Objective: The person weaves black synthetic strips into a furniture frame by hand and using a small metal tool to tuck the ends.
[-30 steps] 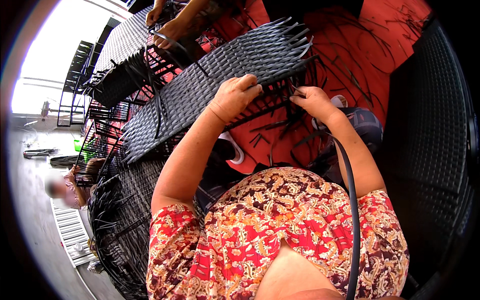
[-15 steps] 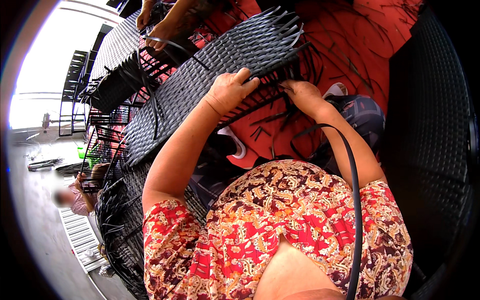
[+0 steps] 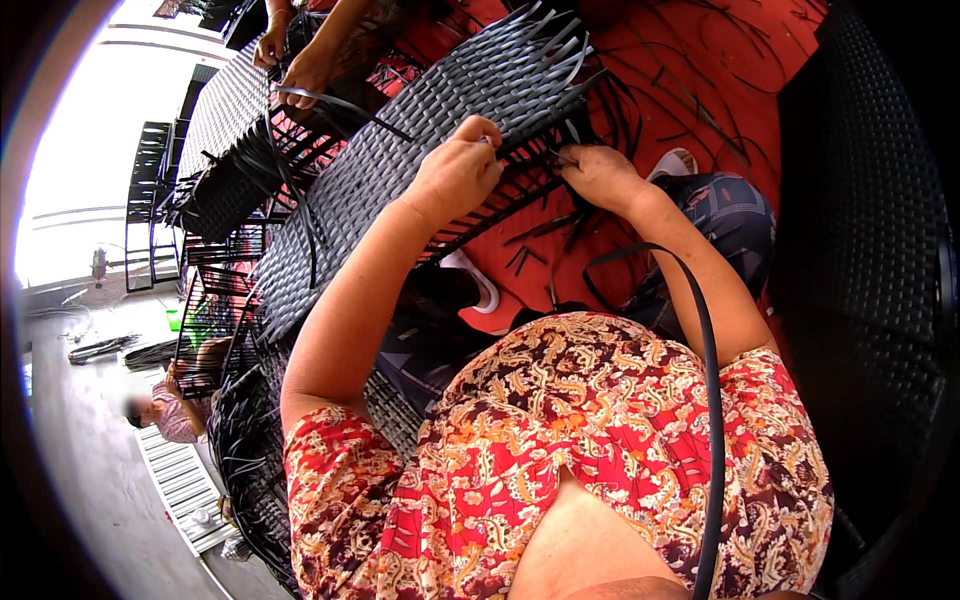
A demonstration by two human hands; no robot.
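A grey-black woven wicker panel [image 3: 400, 150] on a black barred frame lies slantwise in front of me, with loose strip ends [image 3: 560, 45] fanning out at its far right. At its near edge my left hand [image 3: 456, 178] is closed, thumb and forefinger drawn together; what they grip is too small to name. My right hand [image 3: 603, 178] is closed in a pinch beside the frame bars [image 3: 520, 180], and its fingertips hide what they hold. A long black flat strip [image 3: 712, 400] arches over my right forearm and down my front.
Scraps of black strip [image 3: 690, 90] litter the red floor covering [image 3: 740, 130]. A co-worker's hands [image 3: 305, 75] work at another wicker piece [image 3: 215, 120] at the far left. Beyond sits another person [image 3: 178, 412]. A dark woven surface [image 3: 860, 220] rises on my right.
Both my hands have shifted slightly up in the picture, the left fingers curling in more. The panel has moved a little. The co-worker's hands have moved slightly left.
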